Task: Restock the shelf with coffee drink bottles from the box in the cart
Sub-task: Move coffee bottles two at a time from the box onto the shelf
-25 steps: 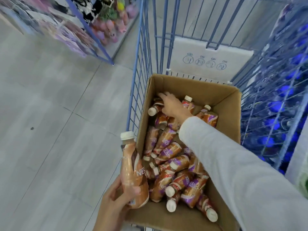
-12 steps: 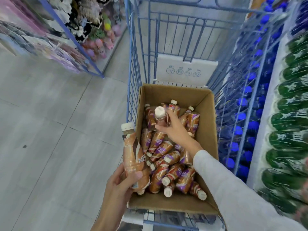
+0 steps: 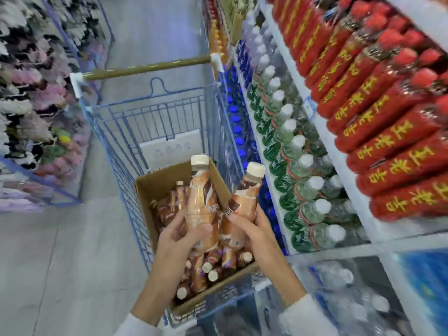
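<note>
A blue wire cart (image 3: 126,132) carries an open cardboard box (image 3: 155,187) heaped with coffee drink bottles (image 3: 208,265) lying on their sides. Above the box, the left hand (image 3: 179,238) has its fingers (image 3: 201,229) wrapped around one upright bottle (image 3: 200,202); the right hand (image 3: 252,229) grips a second bottle (image 3: 244,202), tilted rightward. Just right of the cart, the shelf (image 3: 322,132) holds rows of green-labelled bottles (image 3: 291,163) and red packs (image 3: 388,132).

Coffee bottle (image 3: 201,204) in left grip: white letters "NE", rest covered. Red bottles (image 3: 378,112) on upper shelf: yellow Chinese characters, blurred, seemingly "王老吉". Cart placard (image 3: 173,149): unreadable.
</note>
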The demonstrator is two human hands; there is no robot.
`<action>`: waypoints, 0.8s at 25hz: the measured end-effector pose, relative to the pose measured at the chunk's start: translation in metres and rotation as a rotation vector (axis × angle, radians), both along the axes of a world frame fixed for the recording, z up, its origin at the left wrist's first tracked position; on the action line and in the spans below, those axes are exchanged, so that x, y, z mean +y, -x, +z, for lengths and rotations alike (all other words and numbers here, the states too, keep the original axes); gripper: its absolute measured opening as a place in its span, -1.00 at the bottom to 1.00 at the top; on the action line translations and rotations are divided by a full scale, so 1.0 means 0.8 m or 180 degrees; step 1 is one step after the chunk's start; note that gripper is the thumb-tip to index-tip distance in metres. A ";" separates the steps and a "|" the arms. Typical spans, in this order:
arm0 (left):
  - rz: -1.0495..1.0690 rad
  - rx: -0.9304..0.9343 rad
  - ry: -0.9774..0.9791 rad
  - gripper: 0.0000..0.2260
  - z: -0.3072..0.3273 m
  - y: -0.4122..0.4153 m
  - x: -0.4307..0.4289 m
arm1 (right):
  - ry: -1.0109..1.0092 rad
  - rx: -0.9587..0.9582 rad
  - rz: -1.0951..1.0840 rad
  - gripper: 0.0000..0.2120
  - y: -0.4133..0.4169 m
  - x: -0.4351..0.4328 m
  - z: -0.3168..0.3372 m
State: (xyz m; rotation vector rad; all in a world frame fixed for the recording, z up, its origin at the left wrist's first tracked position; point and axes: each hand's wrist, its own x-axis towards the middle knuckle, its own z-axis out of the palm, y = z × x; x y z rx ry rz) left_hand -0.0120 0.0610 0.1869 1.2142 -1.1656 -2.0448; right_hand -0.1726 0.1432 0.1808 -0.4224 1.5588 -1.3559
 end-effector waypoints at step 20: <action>-0.3121 0.1177 0.0566 -0.55 0.214 0.194 0.436 | 0.0461 0.1349 -0.2852 -0.76 -0.008 0.569 0.261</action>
